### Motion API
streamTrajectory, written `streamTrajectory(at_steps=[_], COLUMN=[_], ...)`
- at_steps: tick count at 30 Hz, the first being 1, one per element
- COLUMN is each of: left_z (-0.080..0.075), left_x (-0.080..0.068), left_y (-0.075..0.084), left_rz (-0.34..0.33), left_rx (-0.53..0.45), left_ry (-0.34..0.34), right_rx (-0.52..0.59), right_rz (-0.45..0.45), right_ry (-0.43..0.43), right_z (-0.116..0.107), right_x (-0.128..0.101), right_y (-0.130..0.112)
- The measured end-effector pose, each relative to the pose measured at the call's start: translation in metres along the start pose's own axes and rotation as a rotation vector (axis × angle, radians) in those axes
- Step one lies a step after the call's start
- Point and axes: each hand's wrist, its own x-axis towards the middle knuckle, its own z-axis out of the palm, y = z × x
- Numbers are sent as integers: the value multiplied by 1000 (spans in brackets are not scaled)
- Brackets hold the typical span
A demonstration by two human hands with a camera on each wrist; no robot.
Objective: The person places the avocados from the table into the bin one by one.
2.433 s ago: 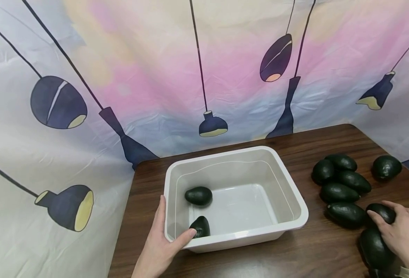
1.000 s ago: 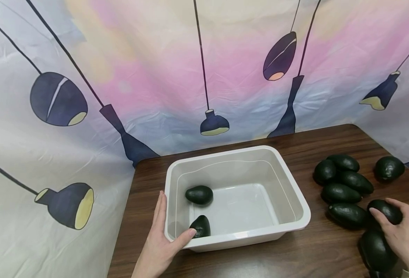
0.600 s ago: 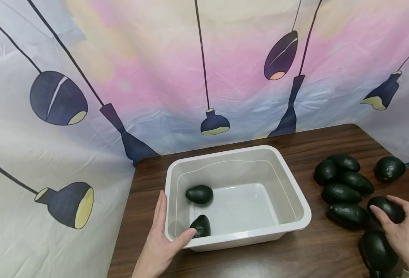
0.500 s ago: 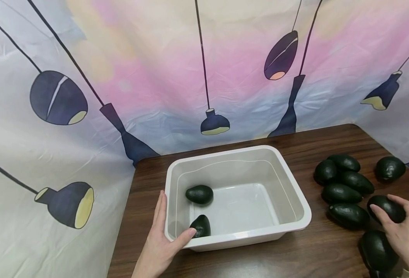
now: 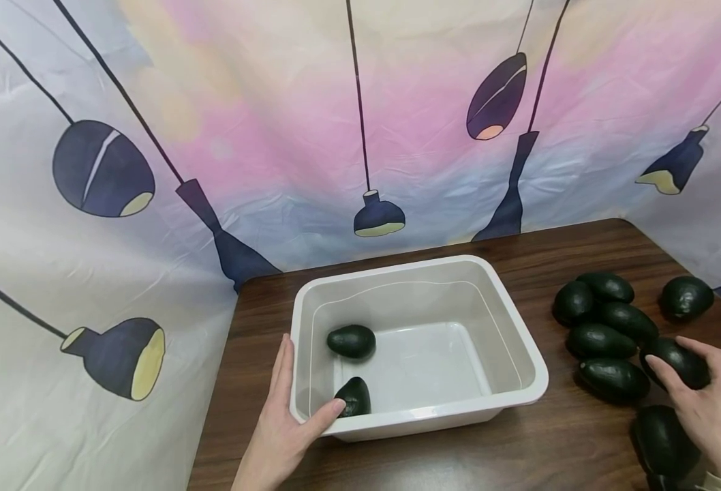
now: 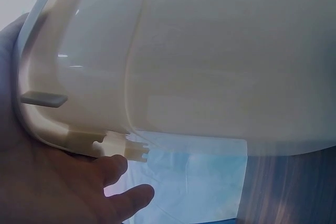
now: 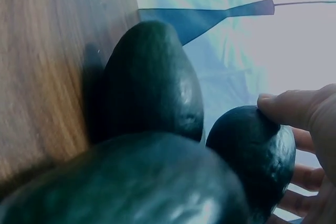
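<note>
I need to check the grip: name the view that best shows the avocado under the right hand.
Right wrist view: the avocado fills the frame, fingers curled round it. The head view shows it small, half covered by the right hand. The left wrist view misses it.

Head view: bright, even, diffuse light from above; exposure sound. Shadows are soft and short, lying close under the dark green avocados (image 5: 606,339) near the right edge of the dark wood-grain counter (image 5: 557,450). Faint sheen on the white plastic tub (image 5: 523,402) rim. Wide-angle bending shows at the frame edges.

Left wrist view: tub wall fills the frame, washed-out, hazy, out of focus, with small glare streaks at top.

Right wrist view: dim; avocados close, soft-focused, background overexposed; fingers (image 7: 294,109) blurred.
</note>
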Motion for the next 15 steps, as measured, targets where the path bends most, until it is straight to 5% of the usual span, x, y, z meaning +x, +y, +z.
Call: streamTrajectory(at_steps=[15], left_z=[-1], left_x=[0], left_y=[0], left_rz=[6], left_rx=[4], left_ry=[-7], right_rx=[59], right_rz=[-157], right_ry=[3], right_z=[-10], right_x=[-9], right_y=[-27])
